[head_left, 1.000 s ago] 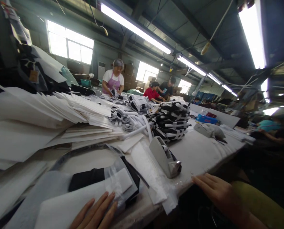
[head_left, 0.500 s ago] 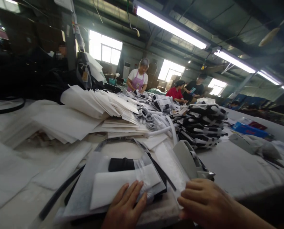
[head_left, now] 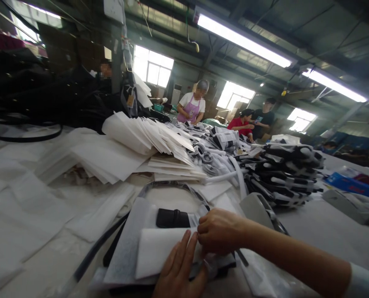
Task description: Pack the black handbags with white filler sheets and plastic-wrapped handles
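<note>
A black handbag (head_left: 172,218) lies flat in front of me. Its arched handle (head_left: 168,184) is wrapped in clear film, and a thin translucent sheet (head_left: 125,244) covers much of its face. On top sits a folded white foam sheet (head_left: 153,252). My left hand (head_left: 181,269) lies on that foam with fingers stretched out. Close to its fingertips, at the foam's right edge, my right hand (head_left: 220,231) is closed; what it pinches is hidden. Clear film (head_left: 214,267) shows below the right hand. Just beyond it stands a grey holder (head_left: 254,207), seemingly a tape dispenser.
White sheets (head_left: 106,157) are piled at the left and centre. Behind them lie wrapped straps (head_left: 209,157). Stacked black wrapped pieces (head_left: 277,178) and a blue box (head_left: 352,184) are at the right. Several people work farther back, one in a purple apron (head_left: 190,111).
My right hand has moved left from beside the grey holder to the foam's edge, near my left fingertips. My left hand stays on the foam. The whole view has shifted rightward.
</note>
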A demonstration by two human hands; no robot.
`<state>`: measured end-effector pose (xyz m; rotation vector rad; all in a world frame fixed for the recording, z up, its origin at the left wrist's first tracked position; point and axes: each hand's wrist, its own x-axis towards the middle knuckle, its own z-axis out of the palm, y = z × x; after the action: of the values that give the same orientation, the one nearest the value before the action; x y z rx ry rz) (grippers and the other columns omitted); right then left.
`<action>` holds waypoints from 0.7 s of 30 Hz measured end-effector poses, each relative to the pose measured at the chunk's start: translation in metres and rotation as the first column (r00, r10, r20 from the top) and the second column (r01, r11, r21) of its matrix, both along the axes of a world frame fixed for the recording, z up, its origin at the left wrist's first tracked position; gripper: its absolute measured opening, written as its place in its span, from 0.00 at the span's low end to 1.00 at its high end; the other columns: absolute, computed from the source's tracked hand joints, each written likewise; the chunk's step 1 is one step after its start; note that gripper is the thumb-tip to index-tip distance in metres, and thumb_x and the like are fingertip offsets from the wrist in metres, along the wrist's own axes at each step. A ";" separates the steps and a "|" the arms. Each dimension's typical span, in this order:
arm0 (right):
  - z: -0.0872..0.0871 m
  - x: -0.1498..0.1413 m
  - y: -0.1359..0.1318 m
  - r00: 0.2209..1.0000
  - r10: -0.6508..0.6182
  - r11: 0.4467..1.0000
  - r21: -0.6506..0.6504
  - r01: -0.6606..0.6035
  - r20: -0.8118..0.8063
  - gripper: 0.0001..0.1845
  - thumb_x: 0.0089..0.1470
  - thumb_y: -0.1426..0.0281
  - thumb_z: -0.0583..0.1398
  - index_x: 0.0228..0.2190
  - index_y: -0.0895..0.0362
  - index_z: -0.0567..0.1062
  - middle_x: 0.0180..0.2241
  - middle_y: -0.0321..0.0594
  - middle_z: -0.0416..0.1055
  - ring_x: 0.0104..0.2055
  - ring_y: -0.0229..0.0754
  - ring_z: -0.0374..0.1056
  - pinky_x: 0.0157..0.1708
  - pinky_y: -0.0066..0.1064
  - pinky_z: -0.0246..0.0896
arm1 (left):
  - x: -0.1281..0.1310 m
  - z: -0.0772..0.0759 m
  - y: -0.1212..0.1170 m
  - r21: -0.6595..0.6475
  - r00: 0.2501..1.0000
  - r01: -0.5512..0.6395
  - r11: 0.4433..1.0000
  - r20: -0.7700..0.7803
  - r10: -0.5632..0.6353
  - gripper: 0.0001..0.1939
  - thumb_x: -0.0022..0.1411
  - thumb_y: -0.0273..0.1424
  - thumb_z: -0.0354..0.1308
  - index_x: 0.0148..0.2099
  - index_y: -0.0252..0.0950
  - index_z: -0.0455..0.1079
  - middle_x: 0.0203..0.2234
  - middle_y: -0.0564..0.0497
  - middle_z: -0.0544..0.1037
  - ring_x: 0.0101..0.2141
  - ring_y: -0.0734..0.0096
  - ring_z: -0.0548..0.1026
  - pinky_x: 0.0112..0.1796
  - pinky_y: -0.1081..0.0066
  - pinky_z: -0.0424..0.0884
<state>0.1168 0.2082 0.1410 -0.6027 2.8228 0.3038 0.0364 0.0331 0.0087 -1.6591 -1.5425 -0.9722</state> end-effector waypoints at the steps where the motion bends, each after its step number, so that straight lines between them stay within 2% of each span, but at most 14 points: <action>1: 0.001 -0.006 -0.001 1.000 0.009 1.000 0.006 -0.009 0.017 0.15 0.59 0.60 0.62 0.24 0.55 0.75 0.26 0.34 0.75 0.28 0.38 0.68 0.23 0.33 0.52 | 0.001 -0.004 0.001 0.014 0.999 -0.003 1.000 0.033 0.003 0.08 0.68 0.33 0.56 0.47 0.44 0.73 0.57 0.42 0.73 0.61 0.56 0.67 0.55 0.64 0.69; 4: 0.007 -0.021 -0.004 0.997 0.010 0.999 0.046 -0.014 0.081 0.17 0.60 0.60 0.61 0.24 0.56 0.77 0.26 0.34 0.77 0.29 0.39 0.70 0.21 0.32 0.49 | 0.005 -0.016 0.002 -0.013 0.993 -0.046 0.999 0.110 0.047 0.10 0.68 0.35 0.56 0.49 0.44 0.73 0.59 0.43 0.72 0.60 0.59 0.68 0.56 0.66 0.69; 7: 0.014 -0.031 -0.008 0.989 -0.040 0.994 0.108 0.025 0.141 0.18 0.60 0.59 0.62 0.23 0.55 0.78 0.25 0.35 0.77 0.27 0.38 0.71 0.19 0.31 0.44 | 0.008 -0.021 0.003 -0.039 0.984 -0.084 0.996 0.156 0.089 0.10 0.68 0.36 0.56 0.49 0.43 0.74 0.58 0.45 0.73 0.59 0.61 0.70 0.54 0.67 0.71; 11: 0.017 -0.040 -0.010 0.971 -0.120 0.982 0.168 0.085 0.208 0.14 0.59 0.60 0.63 0.26 0.53 0.80 0.25 0.35 0.79 0.27 0.38 0.72 0.19 0.31 0.42 | 0.010 -0.017 0.005 0.091 0.990 -0.065 0.994 0.130 0.053 0.08 0.68 0.31 0.56 0.45 0.47 0.75 0.50 0.49 0.79 0.58 0.64 0.70 0.57 0.65 0.66; 13: 0.015 -0.044 -0.008 0.962 -0.160 0.976 0.179 0.121 0.222 0.13 0.58 0.59 0.63 0.27 0.52 0.81 0.26 0.36 0.80 0.26 0.39 0.72 0.19 0.31 0.41 | 0.009 -0.014 0.007 0.143 0.995 -0.024 0.989 0.097 0.010 0.11 0.69 0.29 0.53 0.42 0.46 0.76 0.47 0.51 0.81 0.59 0.65 0.69 0.60 0.64 0.61; 18: 0.003 -0.058 0.007 0.933 -0.231 0.971 0.125 0.204 0.275 0.20 0.48 0.48 0.67 0.24 0.52 0.80 0.23 0.36 0.78 0.23 0.38 0.68 0.21 0.30 0.42 | 0.000 -0.017 0.007 0.089 0.996 0.073 0.993 -0.057 -0.068 0.11 0.69 0.32 0.53 0.42 0.46 0.78 0.52 0.60 0.78 0.60 0.68 0.67 0.66 0.63 0.49; 21: -0.006 -0.065 0.022 0.907 -0.299 0.953 0.057 0.296 0.297 0.23 0.41 0.44 0.68 0.21 0.52 0.79 0.19 0.32 0.75 0.20 0.35 0.63 0.21 0.28 0.43 | -0.003 -0.024 0.008 0.090 0.994 0.075 0.993 -0.090 -0.067 0.10 0.69 0.32 0.54 0.44 0.48 0.78 0.54 0.65 0.76 0.61 0.68 0.66 0.67 0.63 0.46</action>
<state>0.0513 0.2303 0.1354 -0.1857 2.5607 0.1519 0.0334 0.0415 -0.0149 -1.6781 -1.3685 -0.9813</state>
